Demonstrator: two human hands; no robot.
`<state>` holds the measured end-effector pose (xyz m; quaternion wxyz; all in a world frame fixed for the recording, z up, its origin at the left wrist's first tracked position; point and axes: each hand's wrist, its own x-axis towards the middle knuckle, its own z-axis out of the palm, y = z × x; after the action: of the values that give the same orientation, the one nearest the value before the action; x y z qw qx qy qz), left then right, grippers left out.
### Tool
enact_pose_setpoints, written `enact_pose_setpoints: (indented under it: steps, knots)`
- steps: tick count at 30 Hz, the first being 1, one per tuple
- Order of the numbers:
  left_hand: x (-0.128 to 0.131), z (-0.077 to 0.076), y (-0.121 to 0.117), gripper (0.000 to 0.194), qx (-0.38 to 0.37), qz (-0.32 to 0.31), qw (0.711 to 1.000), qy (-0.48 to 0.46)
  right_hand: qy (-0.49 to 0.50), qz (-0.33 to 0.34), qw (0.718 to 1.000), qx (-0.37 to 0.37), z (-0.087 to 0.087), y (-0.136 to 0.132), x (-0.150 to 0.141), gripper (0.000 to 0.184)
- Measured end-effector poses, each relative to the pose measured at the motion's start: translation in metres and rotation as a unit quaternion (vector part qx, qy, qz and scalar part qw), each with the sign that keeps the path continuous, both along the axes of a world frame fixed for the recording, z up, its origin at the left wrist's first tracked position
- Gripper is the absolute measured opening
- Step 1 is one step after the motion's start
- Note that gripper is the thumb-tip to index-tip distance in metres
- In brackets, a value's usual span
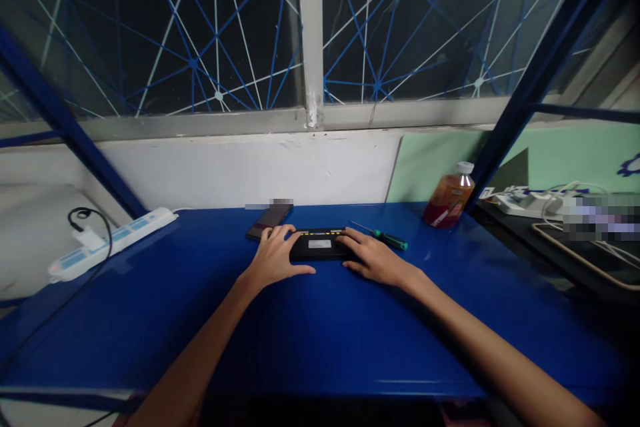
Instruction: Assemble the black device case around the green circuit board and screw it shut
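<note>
A flat black case (320, 250) with a pale label and a row of small yellow pieces along its far edge lies on the blue table (320, 327). Around its left end is my left hand (273, 257), fingers at the far side and thumb stretched out along the near side. My right hand (373, 257) grips the right end, fingertips resting on the top and thumb by the near edge. Just beyond my right hand lies a screwdriver (390, 239) with a green and black handle. A dark phone (270, 219) sits behind my left hand.
On the left, a white power strip (117, 243) has a plug and black cable (107, 240). A bottle of reddish drink (450, 197) stands at the back right. Blue frame posts (520, 80) rise at both sides, and a black surface with cables (575, 240) adjoins the right.
</note>
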<state>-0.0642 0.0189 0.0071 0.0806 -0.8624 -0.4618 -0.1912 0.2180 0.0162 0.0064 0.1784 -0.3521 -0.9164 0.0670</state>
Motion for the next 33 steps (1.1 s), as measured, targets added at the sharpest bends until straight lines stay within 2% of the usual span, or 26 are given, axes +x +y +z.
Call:
enact_pose_setpoints:
  steps: [6, 11, 21, 33]
  knots:
    - [0.0004, -0.0004, -0.0002, 0.071, 0.004, 0.005, 1.0, 0.009, -0.003, -0.004, 1.0, 0.001, -0.0025, 0.0003, 0.0, 0.054]
    - [0.001, -0.0001, 0.0001, 0.067, -0.005, 0.011, 1.0, 0.007, -0.008, -0.008, 1.0, 0.006, -0.0028, -0.0001, -0.0003, 0.054]
    - [0.0051, -0.0017, -0.0047, 0.071, -0.002, 0.017, 1.0, -0.001, -0.002, -0.005, 1.0, 0.009, -0.0013, 0.0008, 0.0008, 0.056]
    - [0.008, 0.0024, -0.0086, 0.062, -0.016, 0.027, 1.0, 0.001, -0.004, -0.006, 1.0, 0.005, -0.0003, -0.0007, 0.0009, 0.055]
